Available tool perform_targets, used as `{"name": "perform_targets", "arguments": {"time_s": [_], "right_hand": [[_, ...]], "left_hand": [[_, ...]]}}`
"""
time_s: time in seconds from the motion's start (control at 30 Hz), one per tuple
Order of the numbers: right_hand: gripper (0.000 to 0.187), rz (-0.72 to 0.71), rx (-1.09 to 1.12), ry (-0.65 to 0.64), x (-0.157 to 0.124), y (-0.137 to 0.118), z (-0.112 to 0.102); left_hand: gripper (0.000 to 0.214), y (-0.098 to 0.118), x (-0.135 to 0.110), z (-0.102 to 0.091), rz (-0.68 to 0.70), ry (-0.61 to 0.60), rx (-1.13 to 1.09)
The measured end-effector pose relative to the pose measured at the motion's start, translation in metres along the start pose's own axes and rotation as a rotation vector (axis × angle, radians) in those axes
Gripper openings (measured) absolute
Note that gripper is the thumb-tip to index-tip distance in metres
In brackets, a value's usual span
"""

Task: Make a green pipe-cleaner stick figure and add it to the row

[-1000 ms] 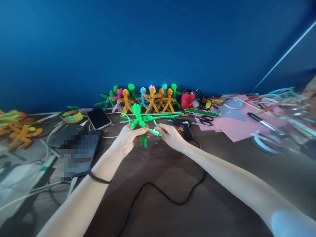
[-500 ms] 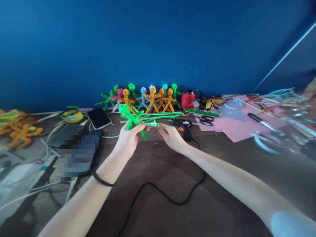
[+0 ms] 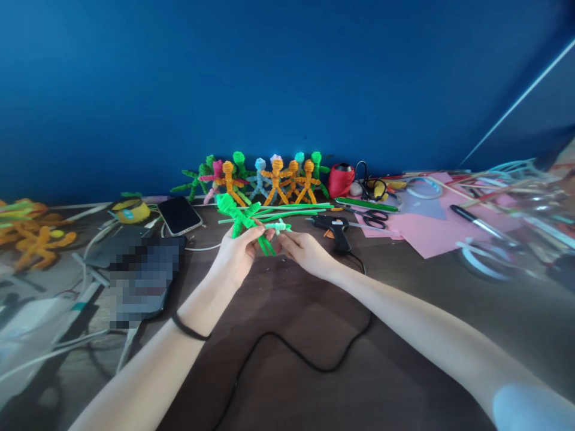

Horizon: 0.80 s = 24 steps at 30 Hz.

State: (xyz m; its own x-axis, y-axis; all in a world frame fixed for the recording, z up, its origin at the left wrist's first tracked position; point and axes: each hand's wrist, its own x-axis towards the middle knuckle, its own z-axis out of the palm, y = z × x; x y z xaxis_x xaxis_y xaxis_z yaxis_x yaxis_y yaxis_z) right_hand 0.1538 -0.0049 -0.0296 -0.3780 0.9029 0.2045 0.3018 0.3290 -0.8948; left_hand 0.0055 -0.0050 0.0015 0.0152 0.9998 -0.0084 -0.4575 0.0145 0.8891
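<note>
Between thumb and fingers, my left hand (image 3: 238, 254) grips a bright green pipe-cleaner figure (image 3: 237, 216), its head tilted up to the left. From near my left thumb a pale green pipe cleaner (image 3: 279, 226) sticks out to the right, in a small wound coil. The fingers of my right hand (image 3: 308, 254) are pinched together at the lower edge of this coil; their tips are partly hidden. Two green legs hang down between the hands. Loose green pipe cleaners (image 3: 300, 209) lie on the table just behind.
Several finished pipe-cleaner figures (image 3: 275, 179) stand along the blue wall. To the right are a black glue gun (image 3: 338, 230) with its cord, scissors (image 3: 376, 219) and pink paper (image 3: 424, 233). Leftward lie a phone (image 3: 179, 215), cables and orange pipe-cleaner pieces (image 3: 42, 245).
My right fingers have shifted slightly left and down, closer to my left hand, baring more of the pale green coil's right end. My left hand stays almost still with the figure.
</note>
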Motion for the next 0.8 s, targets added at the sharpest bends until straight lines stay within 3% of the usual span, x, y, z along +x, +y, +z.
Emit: {"name": "perform_targets", "arguments": {"time_s": [0.17,0.37,0.6,0.8], "right_hand": [[0.034,-0.036,-0.119,-0.057,-0.001,-0.003,-0.001],[0.023,-0.068,-0.417,-0.071,-0.004,-0.009,-0.004],[0.019,-0.201,-0.578,-0.092,-0.005,-0.012,-0.008],[0.021,-0.193,-0.502,-0.116,-0.003,-0.012,-0.015]], "left_hand": [[0.019,-0.002,0.000,-0.002,0.060,0.064,0.134],[0.014,-0.005,0.001,-0.008,0.252,0.149,0.465],[0.010,0.001,-0.003,-0.012,0.300,0.092,0.965],[0.011,0.003,-0.003,-0.011,0.280,-0.025,1.103]]}}
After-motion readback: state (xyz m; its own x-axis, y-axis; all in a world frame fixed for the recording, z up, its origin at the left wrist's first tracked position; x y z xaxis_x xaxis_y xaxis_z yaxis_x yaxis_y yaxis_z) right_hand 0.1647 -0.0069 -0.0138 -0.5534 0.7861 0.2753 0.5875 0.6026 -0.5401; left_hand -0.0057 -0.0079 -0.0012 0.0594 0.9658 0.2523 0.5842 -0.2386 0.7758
